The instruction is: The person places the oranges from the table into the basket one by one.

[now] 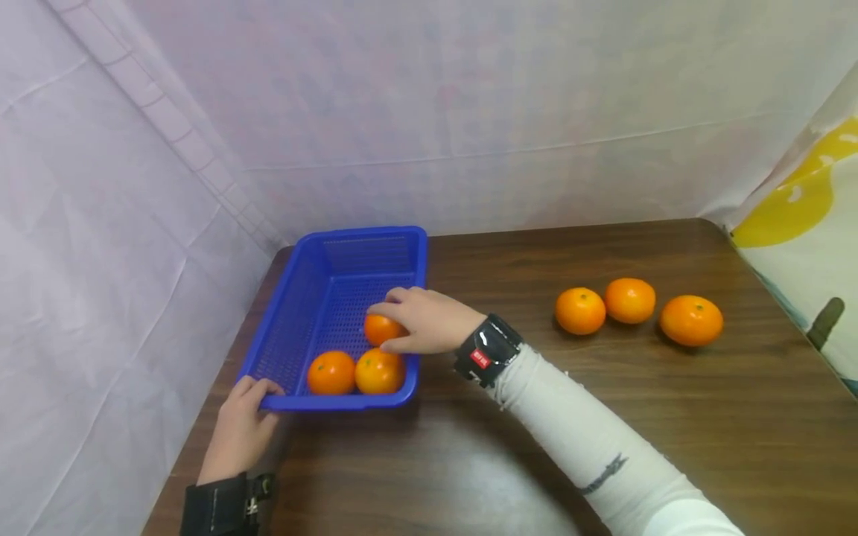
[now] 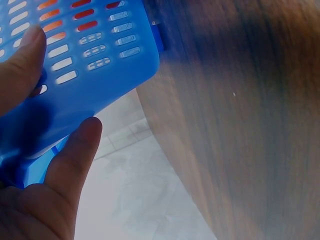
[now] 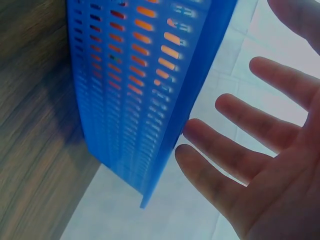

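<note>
A blue plastic basket [image 1: 315, 403] with slotted walls stands at the table's left side. Three oranges lie at its near end: one on the left [image 1: 331, 373], one by the near right corner [image 1: 380, 372] and one behind them [image 1: 382, 330]. My left hand [image 1: 241, 430] grips the near left corner, thumb and a finger [image 2: 82, 150] on either side of the rim in the left wrist view. Over the right wall reaches my right hand [image 1: 432, 321], partly covering the rear orange. Its fingers [image 3: 285, 80] are spread and hold nothing in the right wrist view.
Three more oranges rest on the right of the brown wooden table [image 1: 496, 283]: one nearer the basket [image 1: 579, 311], a middle one [image 1: 630, 301] and one farther right [image 1: 691, 321]. Pale cloth [image 1: 469, 112] hangs behind and left of the table.
</note>
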The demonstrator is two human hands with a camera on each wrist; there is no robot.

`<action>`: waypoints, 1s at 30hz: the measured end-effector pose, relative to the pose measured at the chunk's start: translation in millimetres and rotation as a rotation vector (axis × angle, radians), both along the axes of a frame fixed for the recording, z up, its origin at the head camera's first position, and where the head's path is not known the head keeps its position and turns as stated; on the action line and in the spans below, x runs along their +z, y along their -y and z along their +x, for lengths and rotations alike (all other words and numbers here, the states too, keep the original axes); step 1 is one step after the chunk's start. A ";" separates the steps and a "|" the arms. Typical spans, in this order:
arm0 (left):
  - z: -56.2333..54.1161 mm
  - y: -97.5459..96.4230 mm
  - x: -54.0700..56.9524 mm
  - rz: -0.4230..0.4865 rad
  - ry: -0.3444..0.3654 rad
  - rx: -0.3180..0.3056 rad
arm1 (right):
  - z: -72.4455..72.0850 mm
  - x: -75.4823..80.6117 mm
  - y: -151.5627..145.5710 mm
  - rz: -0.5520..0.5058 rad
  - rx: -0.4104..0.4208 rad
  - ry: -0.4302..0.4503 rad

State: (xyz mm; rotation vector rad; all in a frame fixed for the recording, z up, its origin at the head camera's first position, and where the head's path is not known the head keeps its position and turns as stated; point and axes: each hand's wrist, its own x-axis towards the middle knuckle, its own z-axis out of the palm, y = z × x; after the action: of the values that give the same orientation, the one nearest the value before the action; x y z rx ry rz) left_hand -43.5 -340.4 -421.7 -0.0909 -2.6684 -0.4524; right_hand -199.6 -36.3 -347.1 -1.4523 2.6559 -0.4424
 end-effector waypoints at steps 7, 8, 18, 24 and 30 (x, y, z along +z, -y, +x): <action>0.8 3.4 -1.0 0.004 0.020 0.010 | -1.6 -1.2 -9.4 -0.006 -0.027 0.012; 0.7 3.7 -0.9 0.005 0.021 0.010 | -1.9 -1.5 -11.0 -0.007 -0.032 0.014; -1.9 5.4 2.7 0.004 0.026 0.009 | -5.6 -6.9 -30.1 -0.021 -0.066 0.022; -2.4 6.9 3.3 -0.001 0.052 0.015 | -7.8 -12.8 -44.2 -0.027 -0.102 0.012; -3.9 9.6 2.2 -0.009 0.031 0.000 | -8.8 -17.8 -61.7 -0.004 -0.132 0.014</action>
State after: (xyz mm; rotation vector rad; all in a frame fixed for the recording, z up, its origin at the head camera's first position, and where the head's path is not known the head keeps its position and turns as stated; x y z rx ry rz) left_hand -47.4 -350.0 -419.5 -0.0867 -2.7012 -0.4458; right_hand -208.4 25.5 -364.9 -1.2745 2.7520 -0.4657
